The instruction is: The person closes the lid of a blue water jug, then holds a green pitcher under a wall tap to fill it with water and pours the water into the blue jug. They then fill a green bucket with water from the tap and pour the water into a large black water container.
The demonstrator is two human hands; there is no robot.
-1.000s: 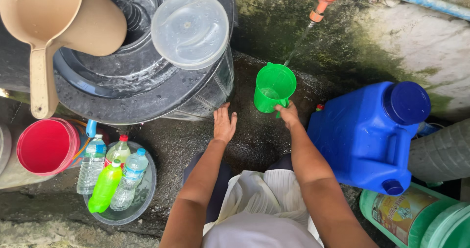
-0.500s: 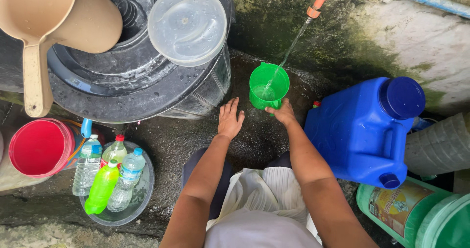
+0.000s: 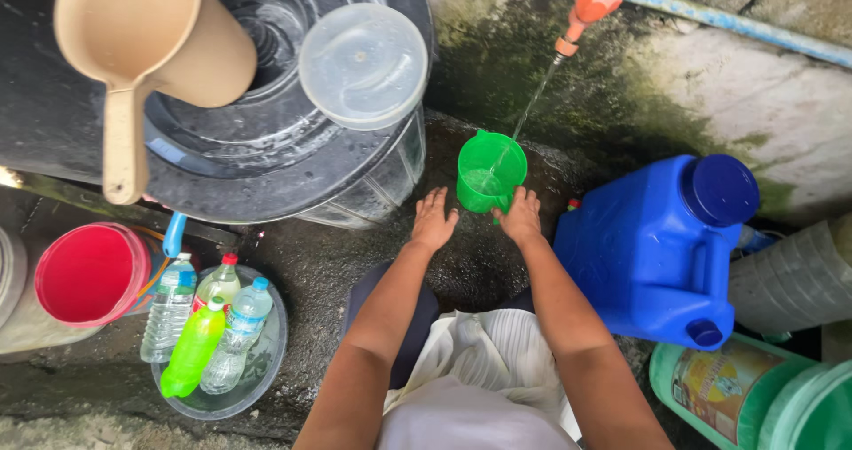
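A green plastic jug (image 3: pixel 489 173) stands on the wet concrete floor under an orange tap (image 3: pixel 589 3), and a thin stream of water falls into it. My right hand (image 3: pixel 521 217) holds the jug by its near side. My left hand (image 3: pixel 433 220) hovers just left of the jug with fingers spread, holding nothing.
A big black barrel lid (image 3: pixel 248 148) carries a tan scoop (image 3: pixel 146 51) and a clear round lid (image 3: pixel 364 64). A blue jerrycan (image 3: pixel 661 246) lies to the right. A basin (image 3: pixel 253 383) holding several plastic bottles and a red bucket (image 3: pixel 89 272) sit at the left. Green containers (image 3: pixel 754 397) are at the lower right.
My left hand has drawn a little closer to the jug. The view has shifted slightly, and water keeps running into the jug.
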